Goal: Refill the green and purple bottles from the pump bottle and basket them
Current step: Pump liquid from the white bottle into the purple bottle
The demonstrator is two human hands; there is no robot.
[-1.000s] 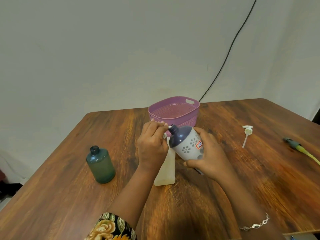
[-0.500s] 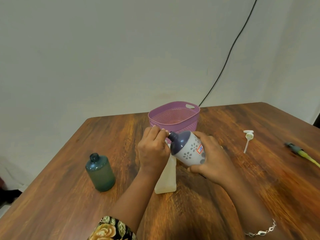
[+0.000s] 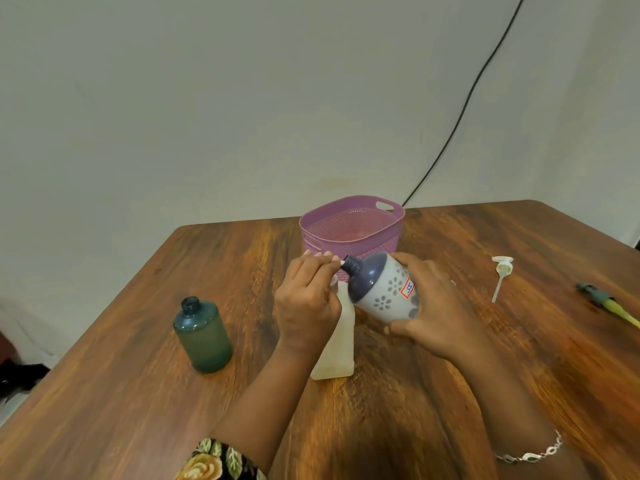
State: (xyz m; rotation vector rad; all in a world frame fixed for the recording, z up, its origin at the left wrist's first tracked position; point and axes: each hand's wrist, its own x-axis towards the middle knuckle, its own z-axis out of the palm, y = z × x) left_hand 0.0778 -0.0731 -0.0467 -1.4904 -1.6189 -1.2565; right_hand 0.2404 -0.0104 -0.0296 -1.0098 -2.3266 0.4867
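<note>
1. Head view: the pale pump bottle [image 3: 337, 344] stands upright on the wooden table [image 3: 104, 375], its pump off.
2. The right hand [image 3: 436, 313] grips the purple bottle [image 3: 384, 292], fingers and thumb wrapped round its flowered lower body. The bottle is held in the air just right of the pump bottle's top, tilted so that its open neck points down towards that top.
3. The left hand [image 3: 306, 303] sits over the pump bottle's top, fingers curled and tips bunched together right at the purple bottle's mouth. Whether they pinch anything I cannot tell.
4. The green bottle [image 3: 204, 336] stands upright and uncapped, well left of the pump bottle.
5. The purple basket [image 3: 353, 230] sits behind the pump bottle.
6. The white pump head [image 3: 502, 271] lies flat well to the right of the pump bottle. Farther right lies a green and yellow tool [image 3: 609, 304].
</note>
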